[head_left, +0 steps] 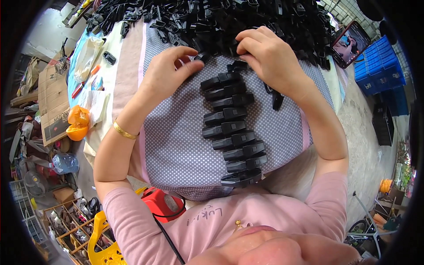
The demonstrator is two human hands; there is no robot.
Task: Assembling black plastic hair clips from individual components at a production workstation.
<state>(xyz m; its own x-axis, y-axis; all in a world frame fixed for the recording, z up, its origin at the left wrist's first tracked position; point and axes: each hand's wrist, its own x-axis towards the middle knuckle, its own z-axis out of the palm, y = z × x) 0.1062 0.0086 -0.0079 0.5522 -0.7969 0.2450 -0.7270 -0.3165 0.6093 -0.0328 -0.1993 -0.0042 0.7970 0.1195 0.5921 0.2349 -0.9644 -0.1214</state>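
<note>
My left hand is at the near edge of a large heap of black plastic buckles. Its thumb and forefinger curve around a small black buckle piece at their tips. To the right, my right hand has its fingers bent together against the heap; what they hold is hidden. Below and between my hands, a row of black buckles runs toward me over the grey patterned cloth, packed side by side. A few loose buckle pieces lie under my right wrist.
A phone stands at the far right, near blue crates. On the left of the table are orange peel, a red pen-like tool and a single buckle. A red case and yellow chair are below left.
</note>
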